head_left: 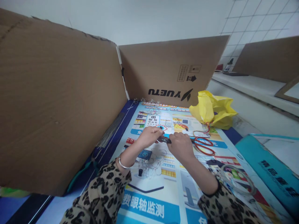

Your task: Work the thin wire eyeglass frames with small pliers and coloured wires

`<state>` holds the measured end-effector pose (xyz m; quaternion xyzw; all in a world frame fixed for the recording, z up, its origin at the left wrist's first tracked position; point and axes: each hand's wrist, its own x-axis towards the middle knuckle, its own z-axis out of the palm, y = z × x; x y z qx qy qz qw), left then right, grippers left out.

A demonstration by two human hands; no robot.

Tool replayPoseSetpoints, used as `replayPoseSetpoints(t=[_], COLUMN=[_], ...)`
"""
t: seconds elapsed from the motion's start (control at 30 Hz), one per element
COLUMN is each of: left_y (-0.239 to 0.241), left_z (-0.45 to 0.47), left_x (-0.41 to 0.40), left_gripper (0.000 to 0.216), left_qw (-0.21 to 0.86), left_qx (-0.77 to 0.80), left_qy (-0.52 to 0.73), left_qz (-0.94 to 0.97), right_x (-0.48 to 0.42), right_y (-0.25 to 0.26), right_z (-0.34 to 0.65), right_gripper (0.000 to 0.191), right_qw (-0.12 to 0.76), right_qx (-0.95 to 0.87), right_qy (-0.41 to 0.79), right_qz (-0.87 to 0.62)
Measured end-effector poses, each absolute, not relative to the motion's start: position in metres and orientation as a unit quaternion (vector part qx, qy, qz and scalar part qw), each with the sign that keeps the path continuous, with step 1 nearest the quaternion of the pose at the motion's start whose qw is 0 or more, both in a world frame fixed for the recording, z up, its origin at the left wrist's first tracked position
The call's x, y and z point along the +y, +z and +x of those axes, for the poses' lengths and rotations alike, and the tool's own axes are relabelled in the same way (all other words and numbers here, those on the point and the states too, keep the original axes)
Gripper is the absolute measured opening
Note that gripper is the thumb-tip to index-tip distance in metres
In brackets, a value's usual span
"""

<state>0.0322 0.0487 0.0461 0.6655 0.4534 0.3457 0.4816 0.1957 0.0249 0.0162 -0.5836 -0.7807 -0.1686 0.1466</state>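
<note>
My right hand (181, 146) is closed around the middle of a pair of scissors. The scissors' red loop handles (205, 151) stick out to its right, and a dark metal end shows on its left, close to my left hand. My left hand (150, 137) is closed in a pinch beside that end; what its fingers hold is too small to make out. Below the hands lies a loose tangle of thin wire (154, 160), with a small black piece (140, 172) at its lower left.
Cardboard panels (70, 102) stand at the left and back. At the right are a yellow bag (210, 109) with a red cord, a coil of pale wire (240, 179) and a teal box (268, 168). A printed poster (144, 205) covers the table. More fine wire lies at the back.
</note>
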Motion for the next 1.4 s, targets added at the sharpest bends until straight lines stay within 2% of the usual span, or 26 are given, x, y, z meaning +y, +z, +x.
replayPoseSetpoints(t=[0.37,0.47,0.57,0.7,0.87,1.03,1.13,1.3,1.4], left_y=[0.05,0.052,0.054,0.056,0.055,0.05,0.043,0.036,0.037], left_z=[0.028,0.022,0.021,0.026,0.029,0.028,0.026,0.025,0.023], left_x=[0.051,0.052,0.05,0.046,0.044,0.044,0.045,0.044,0.041], left_gripper=[0.03,0.032,0.03,0.031,0.033,0.023,0.02,0.037,0.046], left_qw=[0.447,0.397,0.322,0.285,0.283,0.229,0.241,0.237,0.218], left_qx=[0.473,0.476,0.444,0.421,0.435,0.42,0.422,0.428,0.423], left_qy=[0.337,0.327,0.269,0.22,0.202,0.197,0.188,0.179,0.157], left_qz=[0.68,0.713,0.792,0.833,0.831,0.856,0.854,0.854,0.865], right_x=[0.027,0.033,0.038,0.036,0.03,0.03,0.031,0.027,0.023], right_y=[0.016,0.015,0.013,0.012,0.012,0.003,-0.008,-0.019,-0.021], right_z=[0.199,0.204,0.204,0.198,0.192,0.191,0.191,0.189,0.188], right_gripper=[0.02,0.021,0.035,0.035,0.03,0.034,0.032,0.026,0.023], right_qw=[0.215,0.251,0.295,0.344,0.396,0.456,0.463,0.46,0.48], right_qx=[-0.783,-0.771,-0.748,-0.727,-0.686,-0.627,-0.609,-0.581,-0.57], right_qy=[-0.067,0.012,0.125,0.255,0.335,0.433,0.463,0.511,0.492], right_qz=[-0.579,-0.585,-0.581,-0.536,-0.511,-0.459,-0.447,-0.435,-0.45])
